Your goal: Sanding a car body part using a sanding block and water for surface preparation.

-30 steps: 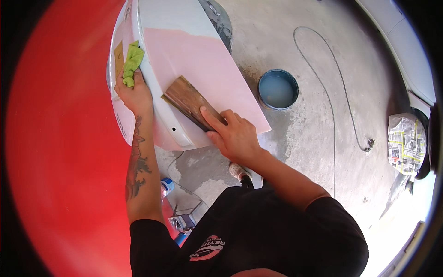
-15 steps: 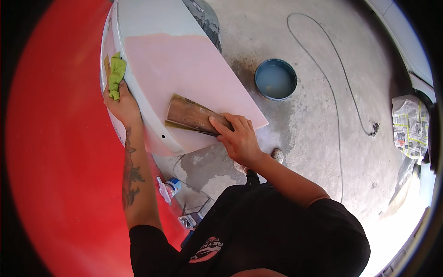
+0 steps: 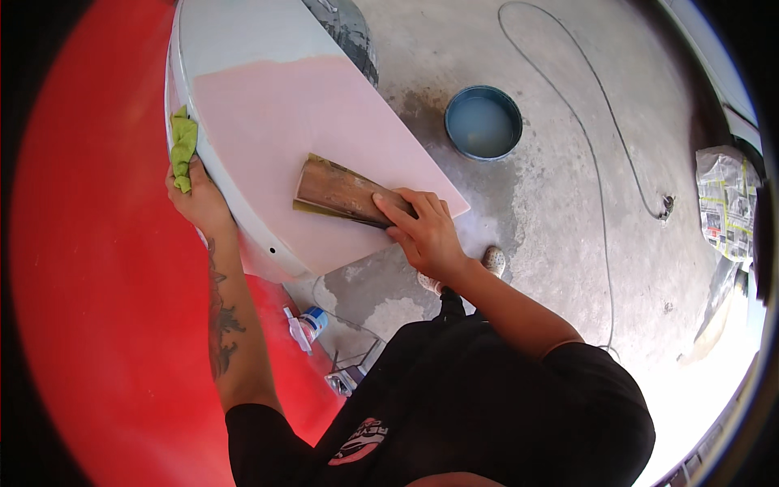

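A curved white car body panel with a pale pink coated area lies in front of me. My right hand is closed on the near right end of a worn brown sanding block, whose sandpaper edges stick out beneath it. The block rests on the pink area, close to the panel's near edge. At the panel's left rim, my left hand grips a crumpled lime-green cloth. Its fingers curl over the rim and are partly hidden.
A dark blue bucket of cloudy water stands on the wet concrete floor beyond the panel. Right of it runs a thin looped cable. A large red surface fills the left side. Below the panel sits a blue and white can.
The panel and both hands appear slightly lower-left in the picture as the view shifts. The sanding block has slid slightly toward the panel's right side. Both grips stay the same.
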A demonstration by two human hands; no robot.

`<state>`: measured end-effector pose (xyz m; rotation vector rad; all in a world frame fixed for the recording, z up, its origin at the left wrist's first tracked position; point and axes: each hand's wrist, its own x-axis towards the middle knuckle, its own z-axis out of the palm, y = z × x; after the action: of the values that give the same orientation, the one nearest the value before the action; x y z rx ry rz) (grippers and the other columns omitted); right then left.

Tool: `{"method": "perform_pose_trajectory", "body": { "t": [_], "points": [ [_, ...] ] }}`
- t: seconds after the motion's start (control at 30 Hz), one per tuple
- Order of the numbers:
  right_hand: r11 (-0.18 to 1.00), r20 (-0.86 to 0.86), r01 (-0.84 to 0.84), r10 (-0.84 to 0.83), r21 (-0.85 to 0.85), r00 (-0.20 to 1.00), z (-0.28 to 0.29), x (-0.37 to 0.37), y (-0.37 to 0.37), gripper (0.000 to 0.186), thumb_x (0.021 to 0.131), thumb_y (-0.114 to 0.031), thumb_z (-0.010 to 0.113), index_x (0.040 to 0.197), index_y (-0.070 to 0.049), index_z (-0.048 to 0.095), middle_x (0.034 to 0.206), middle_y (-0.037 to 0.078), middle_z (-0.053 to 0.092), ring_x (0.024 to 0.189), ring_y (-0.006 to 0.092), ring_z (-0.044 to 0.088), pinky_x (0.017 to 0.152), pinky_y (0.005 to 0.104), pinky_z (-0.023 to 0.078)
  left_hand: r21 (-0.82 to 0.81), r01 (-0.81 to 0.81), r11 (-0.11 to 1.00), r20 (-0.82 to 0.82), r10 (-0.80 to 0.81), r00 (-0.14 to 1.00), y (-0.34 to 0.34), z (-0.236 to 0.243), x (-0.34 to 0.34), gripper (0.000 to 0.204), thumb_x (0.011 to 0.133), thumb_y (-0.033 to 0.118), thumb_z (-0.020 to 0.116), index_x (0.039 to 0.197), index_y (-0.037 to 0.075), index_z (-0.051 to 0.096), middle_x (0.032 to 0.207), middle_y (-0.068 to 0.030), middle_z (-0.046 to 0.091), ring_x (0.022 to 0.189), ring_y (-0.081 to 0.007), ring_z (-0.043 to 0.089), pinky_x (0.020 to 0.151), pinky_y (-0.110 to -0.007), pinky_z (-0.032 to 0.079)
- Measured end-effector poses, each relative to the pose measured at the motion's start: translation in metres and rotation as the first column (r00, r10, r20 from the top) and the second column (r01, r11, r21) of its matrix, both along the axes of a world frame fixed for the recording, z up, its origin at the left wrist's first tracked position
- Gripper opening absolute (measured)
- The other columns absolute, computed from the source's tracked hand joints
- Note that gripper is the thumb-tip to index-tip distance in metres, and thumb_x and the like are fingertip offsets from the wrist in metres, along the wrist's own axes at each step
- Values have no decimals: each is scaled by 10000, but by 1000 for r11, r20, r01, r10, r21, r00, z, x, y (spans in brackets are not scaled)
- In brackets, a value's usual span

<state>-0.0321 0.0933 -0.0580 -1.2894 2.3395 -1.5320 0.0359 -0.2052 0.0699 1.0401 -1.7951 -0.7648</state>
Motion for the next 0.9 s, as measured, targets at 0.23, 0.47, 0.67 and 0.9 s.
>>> {"method": "perform_pose_trajectory", "body": {
  "t": [0.23, 0.47, 0.67, 0.9],
  "points": [
    [969, -51, 237, -233, 72, 971, -31, -147, -110, 461, 961, -249, 587, 1418, -215, 540, 1177, 171, 634, 1056, 379, 595, 880, 485, 500, 32, 30, 999, -20, -29, 999, 13, 0, -29, 361, 969, 169, 603, 1243, -61, 556, 1092, -118, 646, 946, -203, 622, 837, -335, 507],
    [992, 13, 91, -93, 88, 996, -24, -12, 9, 579, 871, -170, 687, 1431, -179, 540, 1174, 165, 594, 1035, 354, 584, 914, 477, 481, 25, 4, 1000, -48, -3, 999, -1, -4, -3, 354, 964, 169, 600, 1235, -57, 563, 1080, -113, 645, 943, -198, 620, 840, -332, 504],
    [973, -125, 179, -162, 143, 979, -35, -84, -41, 545, 927, -221, 630, 1455, -172, 503, 1128, 182, 603, 999, 372, 593, 847, 464, 519, 23, 8, 1000, -37, -7, 999, 5, 3, -12, 351, 959, 175, 600, 1224, -53, 572, 1070, -109, 643, 942, -202, 618, 835, -340, 501],
    [977, 14, 165, -169, 135, 986, -41, -86, -56, 519, 918, -216, 638, 1425, -165, 538, 1125, 202, 612, 1045, 392, 587, 890, 482, 498, 5, 0, 1000, -27, 0, 1000, -3, -3, -7, 347, 964, 176, 604, 1223, -53, 570, 1076, -110, 643, 951, -207, 619, 851, -339, 504]
  ]
}}
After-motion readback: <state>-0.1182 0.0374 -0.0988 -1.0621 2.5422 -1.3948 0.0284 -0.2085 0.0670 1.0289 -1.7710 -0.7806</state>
